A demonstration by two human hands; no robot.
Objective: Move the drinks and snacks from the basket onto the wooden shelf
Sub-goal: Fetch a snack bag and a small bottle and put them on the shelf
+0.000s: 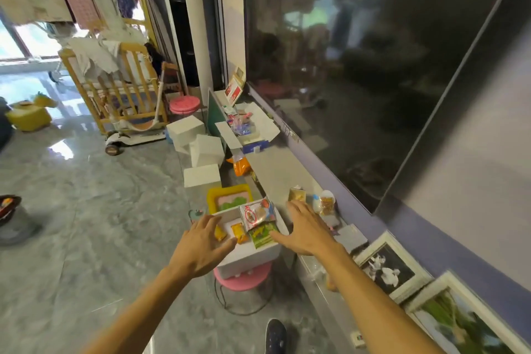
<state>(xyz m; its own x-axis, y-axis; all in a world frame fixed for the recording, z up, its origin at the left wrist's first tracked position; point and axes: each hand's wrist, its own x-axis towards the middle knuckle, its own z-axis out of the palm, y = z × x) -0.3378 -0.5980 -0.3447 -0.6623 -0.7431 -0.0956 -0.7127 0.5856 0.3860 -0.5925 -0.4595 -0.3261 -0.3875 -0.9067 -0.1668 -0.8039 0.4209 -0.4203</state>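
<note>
Hidden: the left hand [198, 244] covered the near-left corner of the white box [253, 259]; packet print was blurred.
Hands: both were spread wide, holding nothing; the right hand [307, 230] was over the box's right rim.
Surface: the box sat on a pink stool [244, 279], with a grey ledge [275, 169] just right of it.
Snacks: a red-white packet [257, 214] and a green packet [263, 234] stood in the box; small packets [324, 202] lay on the ledge beyond it.

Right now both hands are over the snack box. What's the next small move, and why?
Probably close the right hand on the red-and-silver packet: it stands highest in the white box, close to that hand, and both it and the left hand are open, holding nothing. The shelf has bare room next to the snacks already there.
</note>
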